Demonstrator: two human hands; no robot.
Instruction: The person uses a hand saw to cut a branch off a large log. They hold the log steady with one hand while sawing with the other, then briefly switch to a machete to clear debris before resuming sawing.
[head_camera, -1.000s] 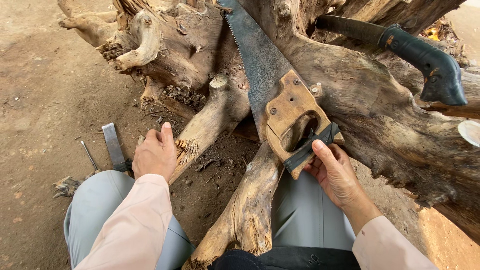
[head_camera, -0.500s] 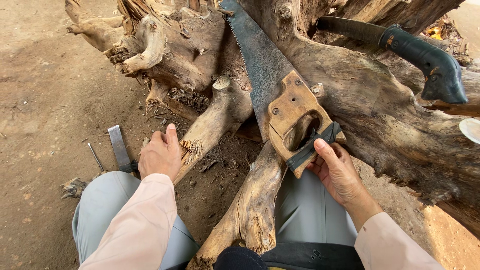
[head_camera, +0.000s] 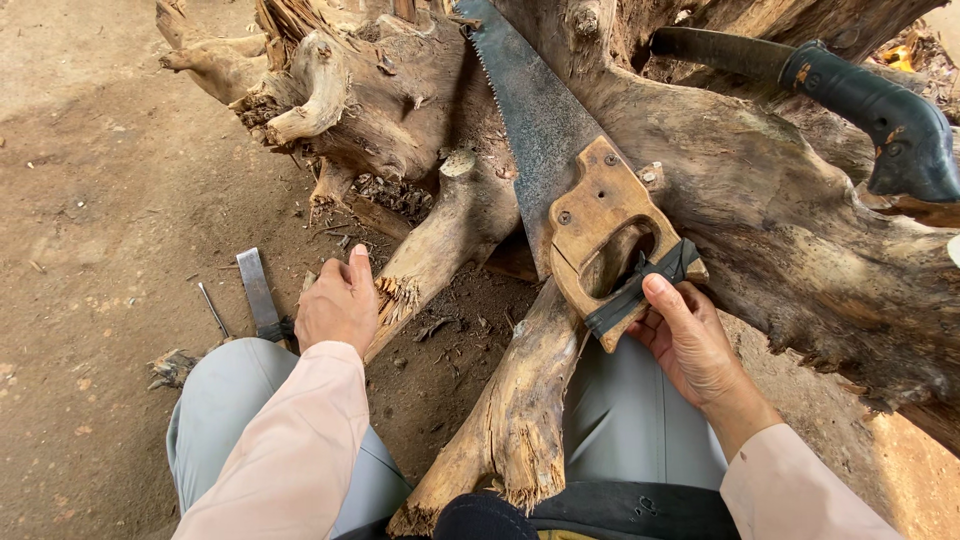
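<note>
The right hand (head_camera: 690, 345) grasps the wooden handle of the saw (head_camera: 590, 230), fingers curled around its taped grip. The left hand (head_camera: 338, 305) rests on a root (head_camera: 440, 235), fingers loosely bent, holding nothing, beside a chisel (head_camera: 258, 290).

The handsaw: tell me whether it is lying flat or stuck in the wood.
Cannot tell. The handsaw slants across the root wood, tip hidden; right hand grips its handle.

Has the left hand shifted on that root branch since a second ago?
No. The left hand rests in the same spot against the splintered root branch, beside the flat chisel; only the camera view drifted.
</note>
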